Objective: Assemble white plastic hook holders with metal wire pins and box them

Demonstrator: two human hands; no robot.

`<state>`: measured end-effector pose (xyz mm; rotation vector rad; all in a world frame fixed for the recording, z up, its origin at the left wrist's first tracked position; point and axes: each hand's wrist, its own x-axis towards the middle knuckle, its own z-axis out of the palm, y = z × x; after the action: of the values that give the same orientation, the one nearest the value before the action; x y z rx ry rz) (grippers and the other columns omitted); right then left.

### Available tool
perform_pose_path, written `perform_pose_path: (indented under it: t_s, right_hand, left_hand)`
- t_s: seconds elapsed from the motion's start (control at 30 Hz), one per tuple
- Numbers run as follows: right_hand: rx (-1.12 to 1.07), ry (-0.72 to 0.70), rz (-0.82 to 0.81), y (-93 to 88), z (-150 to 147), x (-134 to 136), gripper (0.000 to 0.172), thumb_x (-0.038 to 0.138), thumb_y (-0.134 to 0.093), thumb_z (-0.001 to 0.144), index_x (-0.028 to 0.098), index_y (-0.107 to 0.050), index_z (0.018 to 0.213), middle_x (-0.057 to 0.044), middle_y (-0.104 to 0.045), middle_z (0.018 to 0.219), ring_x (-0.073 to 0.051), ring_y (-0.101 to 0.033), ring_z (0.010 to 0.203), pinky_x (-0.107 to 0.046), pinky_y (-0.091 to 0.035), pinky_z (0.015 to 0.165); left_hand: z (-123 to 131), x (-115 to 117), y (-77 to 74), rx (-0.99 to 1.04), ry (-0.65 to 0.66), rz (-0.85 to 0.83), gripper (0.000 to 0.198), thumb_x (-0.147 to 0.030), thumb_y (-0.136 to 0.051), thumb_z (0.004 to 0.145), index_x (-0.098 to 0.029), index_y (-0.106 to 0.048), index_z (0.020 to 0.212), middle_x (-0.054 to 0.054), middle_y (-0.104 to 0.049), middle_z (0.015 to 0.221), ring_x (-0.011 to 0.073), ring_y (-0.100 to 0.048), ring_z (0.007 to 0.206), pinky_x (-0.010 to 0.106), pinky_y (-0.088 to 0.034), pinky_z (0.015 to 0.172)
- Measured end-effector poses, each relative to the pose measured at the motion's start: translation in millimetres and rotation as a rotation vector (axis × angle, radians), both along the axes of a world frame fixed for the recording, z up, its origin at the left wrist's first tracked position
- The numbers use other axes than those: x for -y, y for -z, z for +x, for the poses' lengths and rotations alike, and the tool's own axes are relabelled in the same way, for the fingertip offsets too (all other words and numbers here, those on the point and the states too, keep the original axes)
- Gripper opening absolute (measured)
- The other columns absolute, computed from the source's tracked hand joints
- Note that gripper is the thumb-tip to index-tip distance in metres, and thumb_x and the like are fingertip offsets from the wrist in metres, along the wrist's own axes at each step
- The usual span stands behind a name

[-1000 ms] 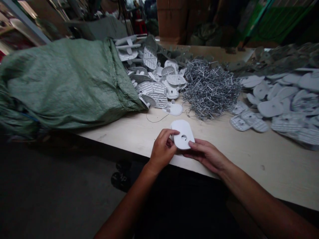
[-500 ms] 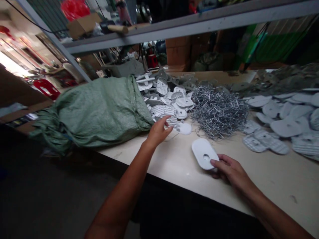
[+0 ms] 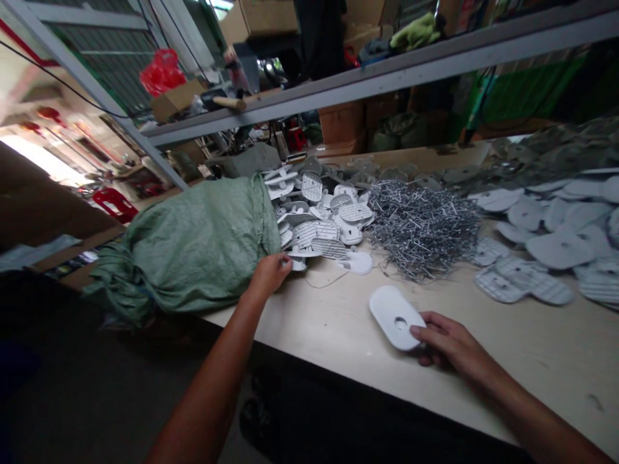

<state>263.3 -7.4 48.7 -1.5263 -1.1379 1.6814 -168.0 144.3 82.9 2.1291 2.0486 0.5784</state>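
My right hand (image 3: 447, 345) pinches the near end of a white oval plastic plate (image 3: 394, 316) with a round hole, held just above the pale table (image 3: 338, 335). My left hand (image 3: 269, 273) reaches to the mouth of the green woven sack (image 3: 193, 245). Its fingers are curled on a white ribbed plastic piece (image 3: 296, 264) at the near edge of the pile of such pieces (image 3: 322, 219) spilling from the sack.
A heap of metal pins (image 3: 423, 225) lies in the middle of the table. More white oval plates (image 3: 556, 245) are spread at the right. A metal shelf beam (image 3: 367, 71) runs overhead with boxes and clutter behind.
My left hand let go of the oval plate, reached out to the pile, then drew back to its near edge by the sack. The right hand kept the plate.
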Motion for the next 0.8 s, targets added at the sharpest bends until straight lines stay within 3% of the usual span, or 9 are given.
perform_pose_path:
  t_s: [0.13, 0.33, 0.5, 0.7, 0.8]
  right_hand:
    - [-0.027, -0.033, 0.013, 0.7, 2, 1, 0.065, 0.071, -0.081, 0.071, 0.018, -0.072, 0.108, -0.007, -0.073, 0.087, -0.016, -0.064, 0.060, -0.028, -0.043, 0.054]
    - [-0.125, -0.044, 0.041, 18.9, 7, 8, 0.063, 0.070, -0.082, 0.075, 0.018, -0.071, 0.108, -0.003, -0.069, 0.078, -0.015, -0.062, 0.058, -0.025, -0.034, 0.049]
    - [-0.183, -0.057, 0.085, 23.3, 8, 11, 0.061, 0.068, -0.084, 0.075, 0.017, -0.070, 0.106, -0.003, -0.070, 0.076, -0.015, -0.060, 0.056, -0.026, -0.037, 0.050]
    - [-0.211, -0.035, 0.099, 20.1, 8, 12, 0.060, 0.066, -0.088, 0.070, 0.017, -0.068, 0.097, -0.001, -0.066, 0.068, -0.014, -0.057, 0.053, -0.025, -0.036, 0.048]
    - [-0.295, 0.016, 0.050, 18.6, 13, 17, 0.053, 0.061, -0.087, 0.077, 0.017, -0.069, 0.101, 0.001, -0.065, 0.070, -0.014, -0.057, 0.055, -0.026, -0.045, 0.052]
  left_hand:
    - [-3, 16, 10.0, 0.048, 0.001, -0.001, 0.024, -0.033, -0.064, 0.095, -0.018, -0.082, 0.098, 0.007, -0.078, 0.080, 0.0230, -0.070, 0.074, 0.031, -0.046, 0.073]
    - [-6, 43, 24.3, 0.155, 0.039, -0.042, 0.020, -0.033, -0.065, 0.091, -0.020, -0.079, 0.094, 0.003, -0.076, 0.073, 0.0198, -0.068, 0.065, 0.028, -0.046, 0.065]
    - [-11, 48, 29.5, 0.227, 0.000, -0.032, 0.018, -0.031, -0.065, 0.088, -0.019, -0.078, 0.094, 0.000, -0.069, 0.064, 0.0184, -0.064, 0.058, 0.026, -0.045, 0.060]
    - [10, 57, 43.6, 0.330, -0.039, -0.022, 0.026, -0.037, -0.062, 0.091, -0.018, -0.077, 0.102, -0.003, -0.063, 0.058, 0.0151, -0.057, 0.046, 0.025, -0.042, 0.052]
    - [24, 67, 50.9, 0.396, -0.019, -0.044, 0.035, -0.044, -0.062, 0.091, -0.017, -0.076, 0.107, 0.000, -0.068, 0.064, 0.0152, -0.057, 0.045, 0.025, -0.042, 0.048]
